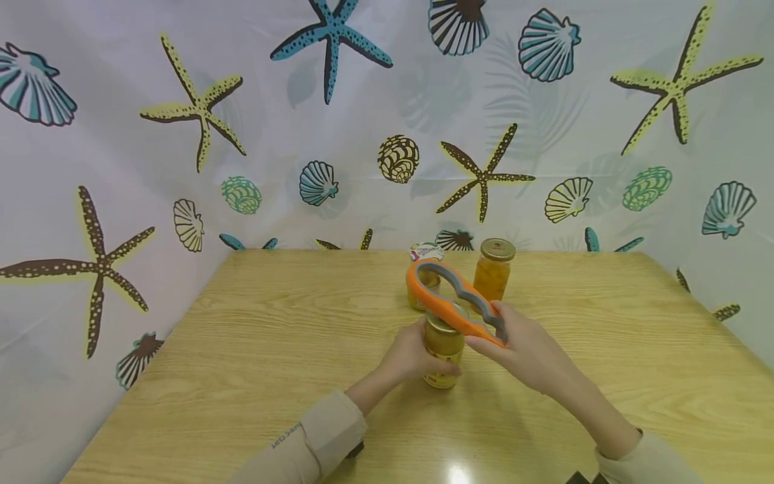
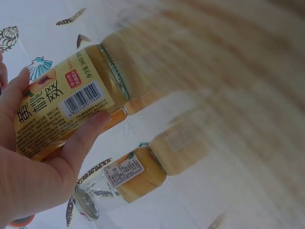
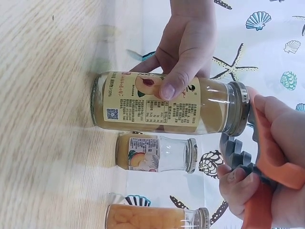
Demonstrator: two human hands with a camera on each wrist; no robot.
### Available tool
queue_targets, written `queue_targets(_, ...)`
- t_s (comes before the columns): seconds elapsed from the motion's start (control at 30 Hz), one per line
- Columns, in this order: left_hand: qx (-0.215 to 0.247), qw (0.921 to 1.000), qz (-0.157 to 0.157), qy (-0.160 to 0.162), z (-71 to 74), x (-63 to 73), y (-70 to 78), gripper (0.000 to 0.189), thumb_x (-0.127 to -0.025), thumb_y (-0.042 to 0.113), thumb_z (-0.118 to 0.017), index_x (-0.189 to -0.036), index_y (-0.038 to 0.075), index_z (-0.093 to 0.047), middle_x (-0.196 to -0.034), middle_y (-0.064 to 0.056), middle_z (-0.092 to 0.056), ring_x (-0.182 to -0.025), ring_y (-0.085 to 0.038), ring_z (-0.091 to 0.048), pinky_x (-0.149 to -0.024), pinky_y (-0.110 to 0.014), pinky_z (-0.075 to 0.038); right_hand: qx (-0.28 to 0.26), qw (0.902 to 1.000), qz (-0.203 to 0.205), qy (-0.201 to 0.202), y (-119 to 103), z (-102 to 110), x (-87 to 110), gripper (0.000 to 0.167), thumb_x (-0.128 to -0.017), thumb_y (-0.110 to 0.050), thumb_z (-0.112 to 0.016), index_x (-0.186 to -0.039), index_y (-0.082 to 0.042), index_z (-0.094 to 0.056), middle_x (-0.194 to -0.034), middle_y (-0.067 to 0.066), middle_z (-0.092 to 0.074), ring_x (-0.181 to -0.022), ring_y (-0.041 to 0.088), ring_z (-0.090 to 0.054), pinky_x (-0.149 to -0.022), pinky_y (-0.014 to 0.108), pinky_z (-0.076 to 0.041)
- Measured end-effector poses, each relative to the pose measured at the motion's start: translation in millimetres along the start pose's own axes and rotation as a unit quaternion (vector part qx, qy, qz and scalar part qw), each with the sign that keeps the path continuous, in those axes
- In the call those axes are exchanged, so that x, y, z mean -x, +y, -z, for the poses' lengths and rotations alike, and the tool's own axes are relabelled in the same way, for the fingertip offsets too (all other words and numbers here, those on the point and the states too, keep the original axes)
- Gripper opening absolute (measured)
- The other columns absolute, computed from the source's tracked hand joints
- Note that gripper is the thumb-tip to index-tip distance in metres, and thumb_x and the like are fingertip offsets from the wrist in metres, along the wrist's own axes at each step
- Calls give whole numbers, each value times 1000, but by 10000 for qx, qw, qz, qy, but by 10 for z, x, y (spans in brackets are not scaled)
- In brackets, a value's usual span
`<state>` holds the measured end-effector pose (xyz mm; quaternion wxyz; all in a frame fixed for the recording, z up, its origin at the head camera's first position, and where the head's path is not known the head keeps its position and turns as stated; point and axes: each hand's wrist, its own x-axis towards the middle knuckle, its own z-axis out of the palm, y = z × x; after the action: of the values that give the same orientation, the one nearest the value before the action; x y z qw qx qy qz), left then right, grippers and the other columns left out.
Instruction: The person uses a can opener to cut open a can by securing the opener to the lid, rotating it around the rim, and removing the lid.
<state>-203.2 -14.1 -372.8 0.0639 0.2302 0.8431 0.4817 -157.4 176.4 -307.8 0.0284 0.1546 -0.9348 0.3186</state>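
Note:
My left hand [image 1: 411, 353] grips a glass jar of yellow peaches [image 1: 445, 344] around its label, thumb across the front. The jar stands upright on the table, and its metal lid [image 3: 238, 109] is on. In my right hand [image 1: 535, 349] is an orange and grey jar opener [image 1: 444, 310], held by its two handles. Its looped end points up and away to the left, over the jar's lid in the head view. From the right wrist, the opener's grey toothed inner edge [image 3: 234, 151] shows close beside the lid.
Behind the gripped jar stands a smaller jar [image 3: 143, 153] with a fruit label, partly hidden by the opener in the head view. To its right is a lidded jar of orange fruit [image 1: 492, 277]. A patterned curtain [image 1: 363, 134] hangs behind the wooden table [image 1: 272, 323].

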Motion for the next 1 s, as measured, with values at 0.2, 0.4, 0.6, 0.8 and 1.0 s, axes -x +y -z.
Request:
queue_targets(0.2,-25,10000,-61,18,4,-1,-2,63,-62,23,-83,-114,9,-50,-102,0,-60,-90,-14,-58,-76,-27,-46,43,10000,77,13,-5,-21,-19,59,-83,-48,-56,-118,-1,-43,-67,2,-42,-54,13,-40,-45,28,-34)
queue_targets(0.4,-13,10000,5,39,9,1,3,63,-62,23,-83,-114,9,-50,-102,-1,-60,-89,-15,-58,-75,-28,-47,26,9999,120,-28,-13,-44,-40,58,-83,-49,-56,-116,-3,-43,-67,2,-43,-54,13,-41,-44,27,-34)
queue_targets(0.6,-119,9999,31,87,2,3,7,65,-62,24,-83,-116,10,-49,-105,-1,-59,-92,-16,-57,-77,-29,-46,42,9998,202,-64,-28,-63,-46,60,-83,-49,-56,-120,-4,-41,-66,1,-44,-52,12,-41,-44,27,-36)
queue_targets(0.8,-178,9998,-35,131,-9,6,0,70,-62,24,-83,-120,9,-47,-107,-2,-58,-94,-17,-56,-78,-28,-46,63,9995,295,-80,-44,-64,-49,62,-83,-49,-55,-123,-3,-40,-70,0,-48,-58,13,-45,-47,28,-39)
queue_targets(1.0,-144,9998,-57,155,-6,5,11,70,-62,24,-83,-120,10,-47,-108,-2,-58,-95,-17,-56,-79,-28,-46,97,9995,287,-104,-51,-56,-51,62,-84,-50,-54,-123,-4,-39,-70,-1,-48,-57,13,-45,-46,28,-38)
